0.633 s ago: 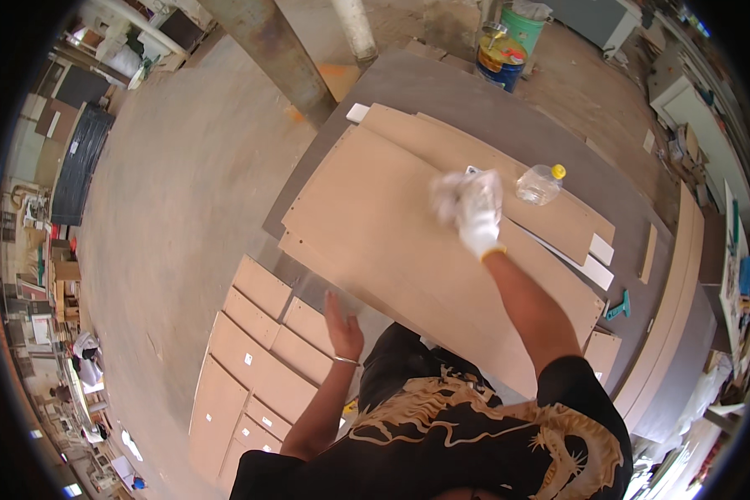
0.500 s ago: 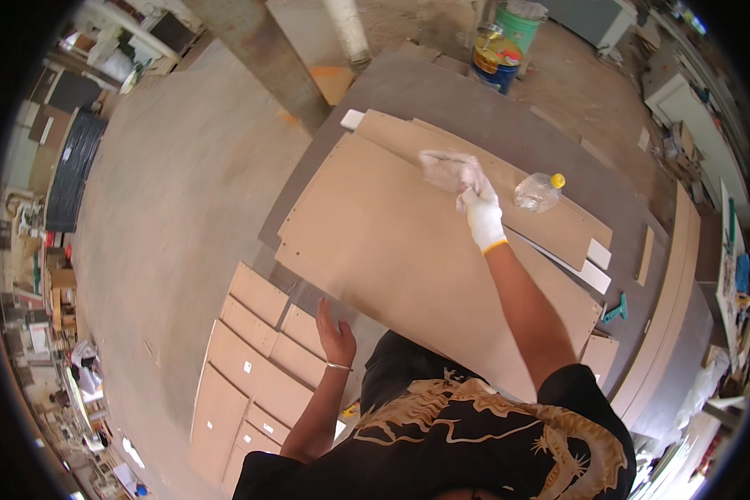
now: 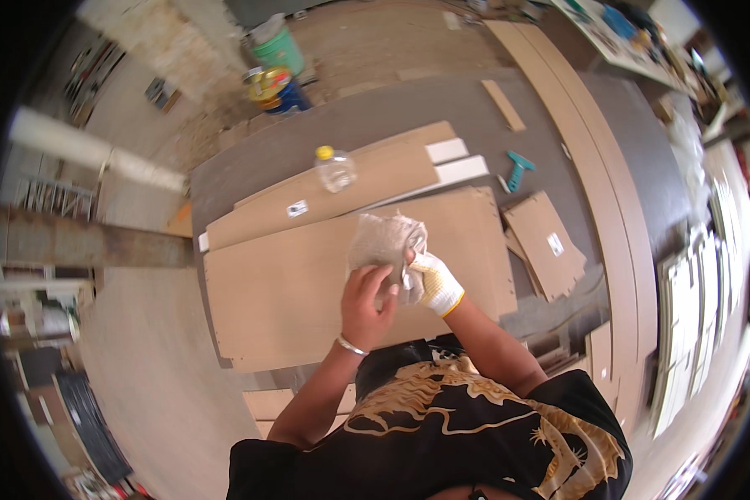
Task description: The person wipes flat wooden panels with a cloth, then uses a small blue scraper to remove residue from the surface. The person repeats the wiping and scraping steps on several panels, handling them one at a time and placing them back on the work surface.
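Taking the cloth [image 3: 383,237] as the clock's centre, a clear bottle [image 3: 336,172] with a yellow cap stands at 11 o'clock on a narrow brown panel [image 3: 258,200]; whether it holds liquid I cannot tell. White strips [image 3: 462,171] lie at 1 o'clock, a green scraper [image 3: 519,171] at 2, and smaller brown panels [image 3: 550,237] at 3. Long boards [image 3: 596,162] run along the right side of the grey table [image 3: 425,100]. Farther off at 11 o'clock, a blue drum [image 3: 290,96] has yellow and red stuff at its top, too blurred to name; behind it, a green bucket [image 3: 282,54] is topped with something greyish.

The cloth is above the large brown panel [image 3: 283,304], crumpled, its long axis roughly from 11 to 5 o'clock, the loose end toward 11. The gloved right hand [image 3: 436,283] clamps its 5 o'clock end. The bare left hand [image 3: 368,308], at 7, has curved fingers with the thumb apart; whether they pinch the cloth I cannot tell.
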`<state>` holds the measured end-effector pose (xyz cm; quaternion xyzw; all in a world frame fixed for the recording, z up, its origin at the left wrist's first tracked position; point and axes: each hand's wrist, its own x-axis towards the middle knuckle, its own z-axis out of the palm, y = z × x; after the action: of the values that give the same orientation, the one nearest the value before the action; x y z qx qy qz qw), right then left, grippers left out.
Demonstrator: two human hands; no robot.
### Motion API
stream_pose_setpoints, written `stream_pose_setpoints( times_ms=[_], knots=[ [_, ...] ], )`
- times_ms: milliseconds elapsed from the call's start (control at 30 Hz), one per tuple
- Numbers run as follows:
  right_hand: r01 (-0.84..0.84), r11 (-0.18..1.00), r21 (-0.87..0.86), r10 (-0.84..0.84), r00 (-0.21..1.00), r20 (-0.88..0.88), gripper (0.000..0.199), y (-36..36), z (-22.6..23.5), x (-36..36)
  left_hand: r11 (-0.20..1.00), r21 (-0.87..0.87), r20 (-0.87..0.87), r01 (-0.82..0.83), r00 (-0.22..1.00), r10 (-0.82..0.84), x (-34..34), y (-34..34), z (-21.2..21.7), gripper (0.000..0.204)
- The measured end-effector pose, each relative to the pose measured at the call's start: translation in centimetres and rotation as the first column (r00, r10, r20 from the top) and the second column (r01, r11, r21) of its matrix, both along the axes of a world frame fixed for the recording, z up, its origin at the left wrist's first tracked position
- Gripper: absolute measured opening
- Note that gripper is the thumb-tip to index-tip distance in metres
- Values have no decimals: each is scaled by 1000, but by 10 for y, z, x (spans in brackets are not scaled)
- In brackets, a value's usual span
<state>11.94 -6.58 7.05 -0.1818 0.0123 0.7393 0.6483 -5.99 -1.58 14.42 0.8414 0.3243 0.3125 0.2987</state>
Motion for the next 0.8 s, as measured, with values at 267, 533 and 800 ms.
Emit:
stream_pose_setpoints(
  times_ms=[267, 533, 800],
  knots=[
    [231, 912, -339, -245, 969, 1, 35, -183, -60, 59, 893, -23, -296, 449, 850, -435, 140, -137, -51, 26],
    [787, 292, -544, -888, 435, 152, 43, -409, -73, 138, 364, -932, -109, 3, 952, -287, 290, -192, -143, 49],
    [887, 106, -449, -865, 305, 398, 74, -491, -62, 119, 265, -879, -426, -396, 903, -63, 390, -210, -221, 65]
  ],
)
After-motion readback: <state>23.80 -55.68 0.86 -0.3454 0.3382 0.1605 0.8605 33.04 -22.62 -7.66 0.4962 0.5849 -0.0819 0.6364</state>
